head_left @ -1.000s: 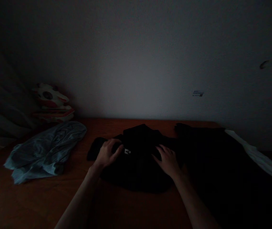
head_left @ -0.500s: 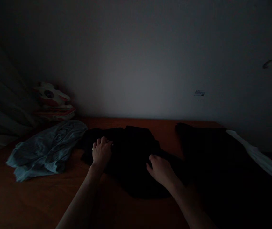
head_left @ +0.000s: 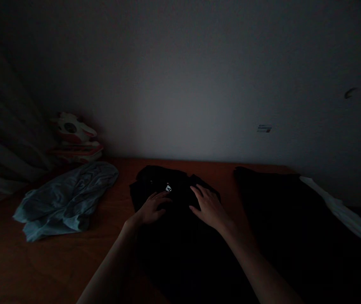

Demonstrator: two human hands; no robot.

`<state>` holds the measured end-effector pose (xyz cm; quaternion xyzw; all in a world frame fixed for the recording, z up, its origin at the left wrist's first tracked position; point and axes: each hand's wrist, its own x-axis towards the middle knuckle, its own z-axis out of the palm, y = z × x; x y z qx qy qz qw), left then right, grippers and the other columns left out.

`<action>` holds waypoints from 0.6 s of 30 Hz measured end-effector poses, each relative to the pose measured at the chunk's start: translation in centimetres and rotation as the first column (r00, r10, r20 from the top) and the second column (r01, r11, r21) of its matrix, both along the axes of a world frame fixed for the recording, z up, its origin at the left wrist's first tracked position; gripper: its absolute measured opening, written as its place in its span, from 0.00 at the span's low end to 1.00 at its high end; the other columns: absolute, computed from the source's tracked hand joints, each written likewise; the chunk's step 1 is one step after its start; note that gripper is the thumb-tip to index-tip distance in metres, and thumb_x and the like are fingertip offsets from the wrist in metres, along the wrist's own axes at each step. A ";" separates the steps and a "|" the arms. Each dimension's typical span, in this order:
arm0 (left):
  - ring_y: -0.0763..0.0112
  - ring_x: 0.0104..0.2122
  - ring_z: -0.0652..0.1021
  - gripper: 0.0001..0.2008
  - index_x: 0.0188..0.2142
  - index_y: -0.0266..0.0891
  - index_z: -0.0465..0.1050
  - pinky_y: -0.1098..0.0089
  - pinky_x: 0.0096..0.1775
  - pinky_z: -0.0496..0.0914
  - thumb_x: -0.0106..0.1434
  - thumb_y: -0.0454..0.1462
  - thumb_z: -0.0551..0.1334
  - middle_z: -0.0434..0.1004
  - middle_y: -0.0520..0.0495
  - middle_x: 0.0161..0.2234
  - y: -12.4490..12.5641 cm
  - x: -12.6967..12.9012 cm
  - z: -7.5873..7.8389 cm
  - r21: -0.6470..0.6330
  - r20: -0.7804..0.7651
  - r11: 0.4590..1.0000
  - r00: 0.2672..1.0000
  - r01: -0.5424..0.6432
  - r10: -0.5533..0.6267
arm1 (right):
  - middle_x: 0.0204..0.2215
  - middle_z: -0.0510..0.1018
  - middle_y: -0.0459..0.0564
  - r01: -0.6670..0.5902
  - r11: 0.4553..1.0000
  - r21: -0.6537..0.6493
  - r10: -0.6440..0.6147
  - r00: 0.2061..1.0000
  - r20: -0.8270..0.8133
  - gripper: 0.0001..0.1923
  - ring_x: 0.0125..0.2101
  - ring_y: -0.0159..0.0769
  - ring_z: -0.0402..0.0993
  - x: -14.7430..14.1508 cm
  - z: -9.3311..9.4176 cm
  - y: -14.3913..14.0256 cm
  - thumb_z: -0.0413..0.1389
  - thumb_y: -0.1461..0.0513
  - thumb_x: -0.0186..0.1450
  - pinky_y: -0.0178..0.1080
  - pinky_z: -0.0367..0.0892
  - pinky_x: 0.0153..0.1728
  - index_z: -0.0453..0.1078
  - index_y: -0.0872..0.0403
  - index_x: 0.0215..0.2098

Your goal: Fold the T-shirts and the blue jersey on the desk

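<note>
A black garment [head_left: 180, 236] lies on the brown tabletop [head_left: 25, 266], stretching from the far side toward me. Its exact kind is hard to make out in the dim light. A small white label [head_left: 168, 188] shows near its far end. My left hand [head_left: 151, 207] rests on the garment just below that label, fingers stretched out. On the garment's right side lies my right hand [head_left: 208, 207], palm down with its fingers spread. Neither hand grips the cloth.
A crumpled grey-blue cloth [head_left: 69, 198] lies at the left. Behind it sits a red and white cow-like figure [head_left: 74, 128]. More black fabric [head_left: 282, 219] and a white strip of cloth [head_left: 335, 202] lie on the right. A wall [head_left: 180, 84] rises behind the table, with a curtain [head_left: 6, 126] at left.
Both hands have opened out flat, the left one moving right and nearer. The black garment's left part has shifted right, its white label now shows, and its near part reaches further toward me.
</note>
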<state>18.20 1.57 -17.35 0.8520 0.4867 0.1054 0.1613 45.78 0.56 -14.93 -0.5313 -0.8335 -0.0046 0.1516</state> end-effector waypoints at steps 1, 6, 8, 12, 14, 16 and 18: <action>0.58 0.67 0.63 0.27 0.56 0.48 0.73 0.48 0.67 0.51 0.58 0.31 0.57 0.60 0.48 0.69 0.2 -0.2 0.1 -0.008 0.027 0.999 0.999 0.043 -0.043 | 0.62 0.69 0.62 0.005 1.000 -0.020 -0.005 1.000 -0.004 0.31 0.59 0.53 0.67 -0.1 0.0 0.2 0.59 0.58 0.66 0.53 0.64 0.56 0.62 0.53 0.65; 0.52 0.64 0.66 0.24 0.51 0.48 0.77 0.49 0.63 0.60 0.58 0.28 0.57 0.68 0.45 0.64 -0.3 -0.4 1.2 0.255 -0.056 0.950 0.978 -0.181 0.201 | 0.36 0.81 0.54 0.138 0.964 -0.227 -0.231 0.860 -0.456 0.03 0.41 0.46 0.79 -0.1 0.1 1.5 0.63 0.64 0.57 0.46 0.67 0.49 0.73 0.52 0.30; 0.49 0.57 0.72 0.18 0.49 0.44 0.77 0.50 0.56 0.67 0.63 0.31 0.56 0.74 0.39 0.57 -0.7 -0.5 1.8 0.368 -0.104 0.845 0.886 -0.388 0.452 | 0.26 0.79 0.50 0.197 0.947 -0.255 -0.312 0.755 -0.577 0.07 0.33 0.42 0.79 1.2 0.3 2.1 0.61 0.60 0.57 0.41 0.69 0.41 0.69 0.52 0.25; 0.54 0.43 0.80 0.14 0.44 0.40 0.73 0.58 0.44 0.71 0.70 0.34 0.49 0.80 0.41 0.44 -1.0 -1.1 2.6 0.304 -0.186 0.763 0.750 -0.571 0.635 | 0.18 0.71 0.42 0.402 0.871 -0.283 -0.433 0.355 -0.829 0.16 0.22 0.35 0.73 6.6 1.3 2.4 0.48 0.48 0.63 0.35 0.69 0.27 0.63 0.50 0.28; 0.56 0.41 0.81 0.14 0.46 0.40 0.72 0.61 0.42 0.72 0.72 0.35 0.48 0.81 0.41 0.43 -0.9 -1.1 2.5 0.240 -0.173 0.761 0.744 -0.603 0.645 | 0.18 0.68 0.40 0.488 0.809 -0.328 -0.431 0.113 -0.895 0.17 0.20 0.33 0.70 9.8 1.7 1.5 0.47 0.45 0.59 0.35 0.67 0.23 0.61 0.49 0.28; 0.56 0.43 0.82 0.15 0.49 0.39 0.71 0.61 0.43 0.72 0.73 0.42 0.49 0.82 0.40 0.45 -0.7 -0.8 2.1 0.182 -0.118 0.774 0.768 -0.606 0.629 | 0.20 0.69 0.40 0.529 0.760 -0.378 -0.421 -0.044 -0.906 0.17 0.21 0.33 0.69 12.5 1.6 -0.3 0.52 0.46 0.54 0.35 0.66 0.21 0.62 0.50 0.28; 0.54 0.49 0.80 0.22 0.53 0.38 0.70 0.59 0.50 0.71 0.72 0.50 0.51 0.81 0.38 0.49 -0.6 -0.4 1.2 0.121 -0.050 0.830 0.832 -0.544 0.552 | 0.23 0.72 0.42 0.587 0.706 -0.397 -0.393 -0.142 -0.908 0.15 0.24 0.34 0.70 14.4 1.0 -2.7 0.56 0.49 0.50 0.35 0.66 0.23 0.66 0.51 0.28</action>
